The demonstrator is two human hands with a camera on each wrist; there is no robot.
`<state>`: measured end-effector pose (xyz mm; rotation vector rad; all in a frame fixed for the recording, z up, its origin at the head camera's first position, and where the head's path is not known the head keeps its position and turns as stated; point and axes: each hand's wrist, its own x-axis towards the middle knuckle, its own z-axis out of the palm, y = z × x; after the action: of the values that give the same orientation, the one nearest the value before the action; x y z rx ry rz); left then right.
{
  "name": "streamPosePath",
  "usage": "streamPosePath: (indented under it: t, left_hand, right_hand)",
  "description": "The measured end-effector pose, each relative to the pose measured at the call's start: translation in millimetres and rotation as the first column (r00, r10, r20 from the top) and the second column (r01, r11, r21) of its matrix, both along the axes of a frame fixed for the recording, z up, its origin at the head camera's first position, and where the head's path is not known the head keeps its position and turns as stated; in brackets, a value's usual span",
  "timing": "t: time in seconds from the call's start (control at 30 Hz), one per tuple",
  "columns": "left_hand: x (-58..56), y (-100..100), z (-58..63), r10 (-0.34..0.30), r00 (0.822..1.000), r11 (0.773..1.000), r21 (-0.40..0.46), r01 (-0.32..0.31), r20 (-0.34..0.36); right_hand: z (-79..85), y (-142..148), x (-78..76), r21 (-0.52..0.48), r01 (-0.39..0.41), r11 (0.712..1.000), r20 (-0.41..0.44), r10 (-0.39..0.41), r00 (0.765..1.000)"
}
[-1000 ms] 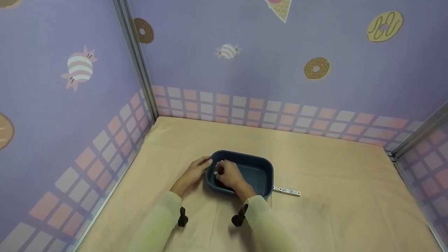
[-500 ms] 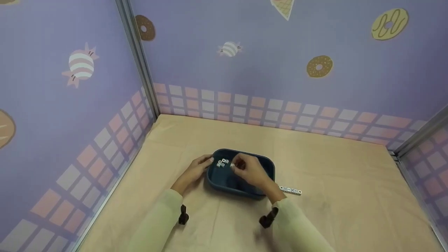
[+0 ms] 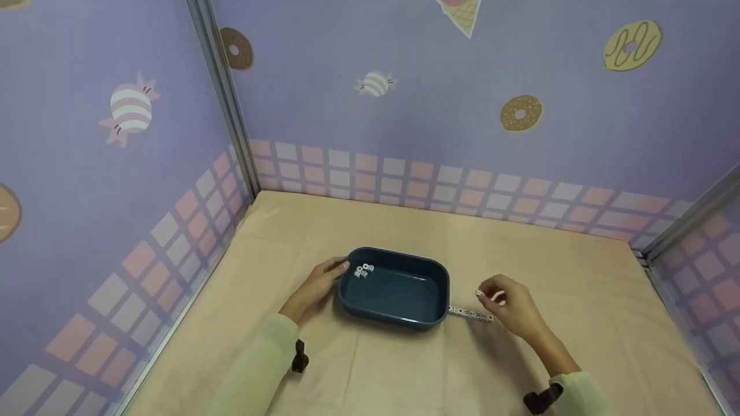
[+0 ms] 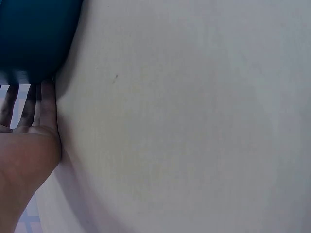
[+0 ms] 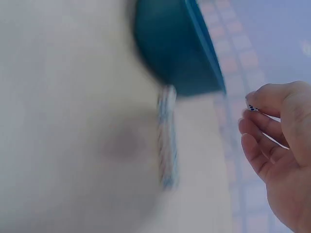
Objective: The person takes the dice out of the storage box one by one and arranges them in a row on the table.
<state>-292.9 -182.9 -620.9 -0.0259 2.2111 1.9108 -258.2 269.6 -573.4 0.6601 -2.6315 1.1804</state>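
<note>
A dark blue rectangular dish (image 3: 393,316) stands on the cloth-covered table. Against its left end rests my left hand (image 3: 315,287), thumb by the rim; the left wrist view shows straight fingers (image 4: 47,104) touching the outer wall. Inside the dish, several small white dice (image 3: 363,270) cluster at the left end. My right hand (image 3: 514,306) is raised to the right of the dish and pinches one small white die (image 5: 251,106) with dark dots between thumb and forefinger. Below and left of that hand, a straight row of white dice (image 3: 471,314) extends rightward from the dish's lower right side.
A beige cloth (image 3: 289,225) covers the table. Purple walls (image 3: 439,115) with printed sweets and a checked band close off the back and sides, joined by a metal corner post (image 3: 231,110).
My right hand has lifted a die out of the dish and carried it right, past the rim to above the row. The left hand stays at the dish's left end.
</note>
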Motion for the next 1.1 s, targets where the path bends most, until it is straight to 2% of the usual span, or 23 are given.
streamPosePath:
  t: [0.1,0.2,0.33,0.47,0.7,0.9,1.1]
  left_hand:
    - [0.2,0,-0.5,0.002,1.0,1.0,0.004,-0.002,0.003]
    - [1.0,-1,-0.4,0.001,1.0,0.999,0.044,-0.001,0.01]
    - [2.2,-1,-0.3,-0.015,1.0,0.997,0.074,0.014,0.001]
    - [2.4,-1,-0.6,-0.024,1.0,0.999,0.04,0.025,-0.016]
    - [1.2,-1,-0.2,-0.003,1.0,1.0,0.021,0.003,-0.002]
    - [-0.8,0,0.3,-0.012,0.999,1.0,-0.007,0.012,-0.034]
    - [0.6,0,-1.3,-0.011,1.0,0.999,0.037,0.011,-0.013]
  right_hand:
    - [-12.3,24,7.7,0.014,0.063,0.998,0.034,-0.063,0.997]
    - [-23.5,40,14.7,0.031,0.102,0.994,0.09,-0.105,0.99]
    - [-36.3,52,21.4,0.063,0.124,0.99,0.15,-0.132,0.98]
    - [-45.3,55,24.6,0.084,0.12,0.989,0.169,-0.133,0.977]
    - [-50.5,50,19.9,0.081,0.105,0.991,0.175,-0.118,0.977]
    - [-54.1,51,18.3,0.064,0.113,0.992,0.214,-0.125,0.969]
    - [-56.9,52,18.0,0.047,0.118,0.992,0.233,-0.126,0.964]
